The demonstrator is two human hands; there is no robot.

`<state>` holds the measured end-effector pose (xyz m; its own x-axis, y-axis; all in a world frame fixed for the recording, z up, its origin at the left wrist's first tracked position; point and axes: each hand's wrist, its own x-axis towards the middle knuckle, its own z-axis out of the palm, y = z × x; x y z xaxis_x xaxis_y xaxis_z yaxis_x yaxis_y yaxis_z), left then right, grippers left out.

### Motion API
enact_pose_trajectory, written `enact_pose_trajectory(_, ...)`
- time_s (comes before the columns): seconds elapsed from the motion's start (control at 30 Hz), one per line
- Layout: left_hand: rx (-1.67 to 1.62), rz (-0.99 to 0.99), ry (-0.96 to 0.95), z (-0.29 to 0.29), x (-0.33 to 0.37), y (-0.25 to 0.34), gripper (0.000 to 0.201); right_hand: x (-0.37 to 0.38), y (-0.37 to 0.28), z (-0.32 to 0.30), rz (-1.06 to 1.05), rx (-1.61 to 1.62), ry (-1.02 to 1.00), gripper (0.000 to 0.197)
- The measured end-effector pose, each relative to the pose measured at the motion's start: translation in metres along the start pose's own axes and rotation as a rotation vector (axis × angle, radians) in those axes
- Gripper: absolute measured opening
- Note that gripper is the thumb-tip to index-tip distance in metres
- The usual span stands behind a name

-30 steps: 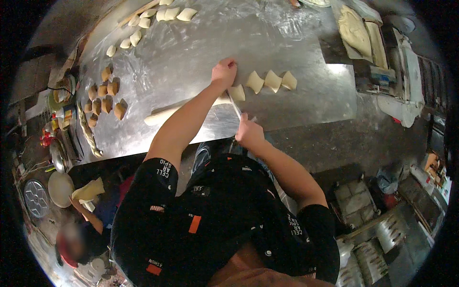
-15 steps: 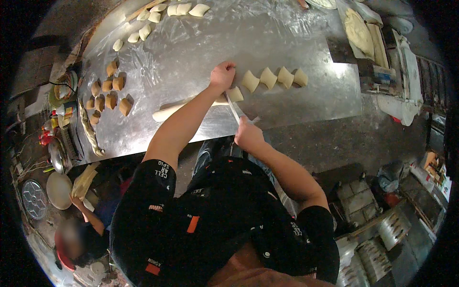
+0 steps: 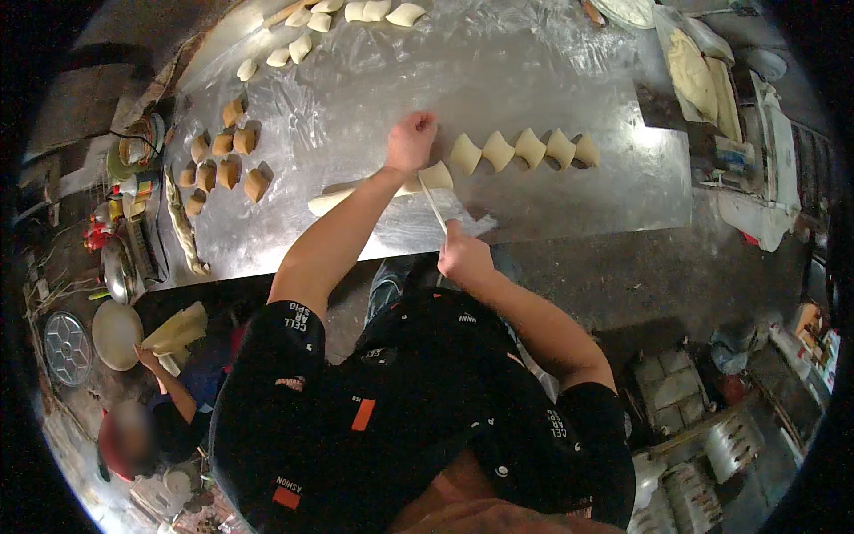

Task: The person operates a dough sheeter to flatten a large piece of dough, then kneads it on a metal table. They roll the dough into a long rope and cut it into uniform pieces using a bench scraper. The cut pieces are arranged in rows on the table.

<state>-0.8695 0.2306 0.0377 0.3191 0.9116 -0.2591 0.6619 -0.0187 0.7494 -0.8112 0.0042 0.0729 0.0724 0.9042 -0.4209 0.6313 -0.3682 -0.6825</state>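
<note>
Fingers of the left hand [image 3: 411, 141] are curled down, knuckles up, pressing on the right end of a long dough roll [image 3: 378, 190]; whether they wrap it or only pin it cannot be told from above. Fingers of the right hand [image 3: 463, 255] are closed round the handle of a thin blade [image 3: 433, 205], which slants up and leftward to meet the roll's cut end.

Head view, only view:
- Dough roll lies on the metal surface [image 3: 569, 191], running from lower left up to the left hand, near the surface's front edge.
- Cut pieces [image 3: 516, 149]: a row of pale wedge-shaped bits just right of the left hand, close together, stretching rightward. The nearest one sits beside the blade tip.
- Brown lumps [image 3: 227, 160] in a loose cluster toward the left end of the surface, well apart from the roll.
- Pale dough pieces [image 3: 342, 16] in a curved line along the far edge.
- Surface looks shiny and dusted or greased; glare at its right end.
- Flat pale sheet [image 3: 692, 67] on a stand beyond the right end.
- Another person [image 3: 156, 414] at lower left holds a pale bundle [image 3: 178, 329]; round trays [image 3: 89, 334] lie beside them.
- Both forearms bare, dark short sleeves.
</note>
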Motion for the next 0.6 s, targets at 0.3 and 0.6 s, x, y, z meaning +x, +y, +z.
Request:
enact_pose_trajectory(0.3, 0.124, 0.205, 0.205, -0.009, 0.042, -0.016, 0.021, 0.066, 0.005, 0.03, -0.005, -0.155, 0.137, 0.039)
enact_pose_trajectory(0.6, -0.024, -0.022, 0.028, -0.043, -0.006, -0.044, 0.026, 0.014, -0.047, 0.026, 0.099, -0.063, -0.181, 0.044)
